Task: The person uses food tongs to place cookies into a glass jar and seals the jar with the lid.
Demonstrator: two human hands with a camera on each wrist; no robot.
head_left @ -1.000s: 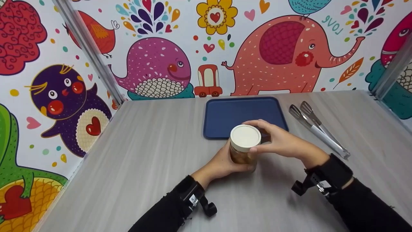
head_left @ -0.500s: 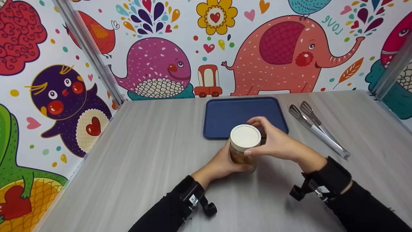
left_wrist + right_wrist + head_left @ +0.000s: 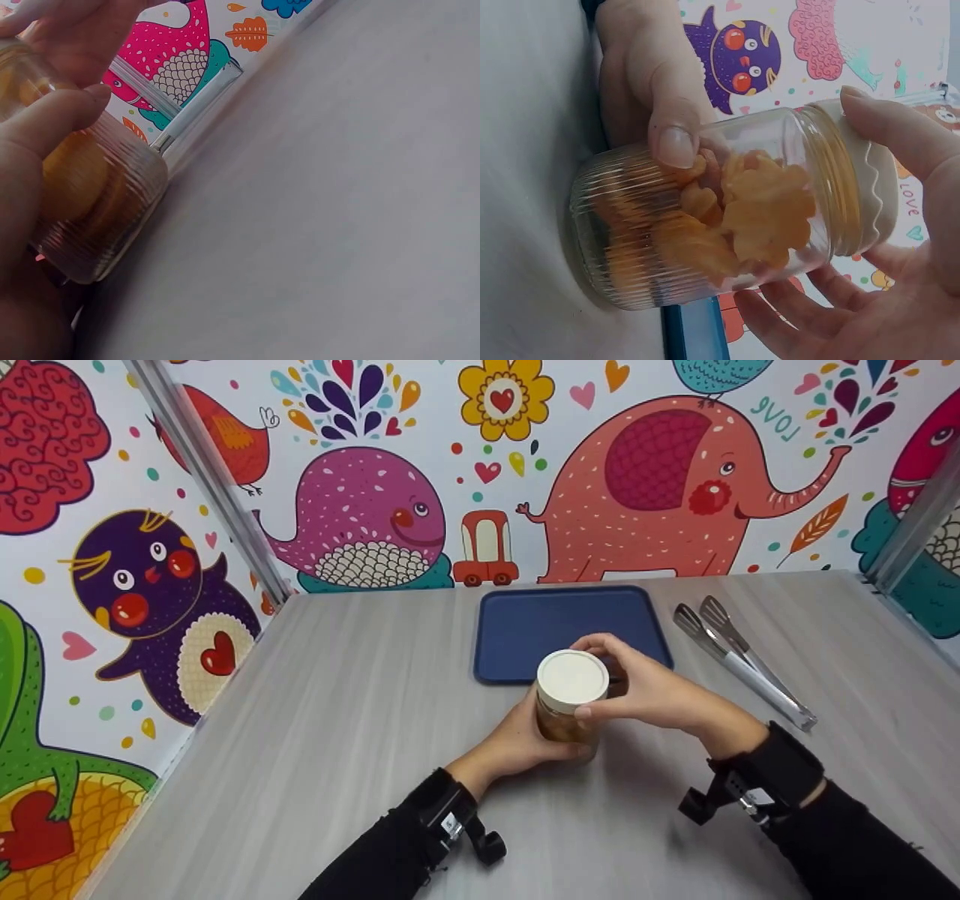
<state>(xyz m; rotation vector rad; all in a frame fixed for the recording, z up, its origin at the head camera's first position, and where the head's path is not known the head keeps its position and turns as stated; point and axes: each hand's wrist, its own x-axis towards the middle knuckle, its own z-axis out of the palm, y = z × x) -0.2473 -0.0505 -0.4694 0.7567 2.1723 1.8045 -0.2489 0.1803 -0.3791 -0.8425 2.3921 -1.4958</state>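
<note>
A clear glass jar (image 3: 556, 726) stands upright on the table, tilted little if at all. Its off-white lid (image 3: 572, 678) sits on the mouth, and the right wrist view shows the threaded neck (image 3: 835, 184) below it. Through the ribbed glass I see orange-brown, flower-shaped pieces like cookies (image 3: 769, 214). My left hand (image 3: 517, 739) grips the jar low on its body, thumb across the near side. My right hand (image 3: 656, 691) holds the lid's rim from the right, thumb in front and fingers behind; some fingertips are hidden in the head view.
Behind the jar lies a blue tray (image 3: 517, 622) on the grey wood-grain table (image 3: 337, 720). Metal tongs (image 3: 750, 667) rest to the right of the tray. Printed cartoon panels (image 3: 480, 472) enclose the table at the back and sides.
My right thumb slid left along the lid's rim, then back slightly to the right, as the right wrist shifted a little. The left hand and the jar have stayed in place.
</note>
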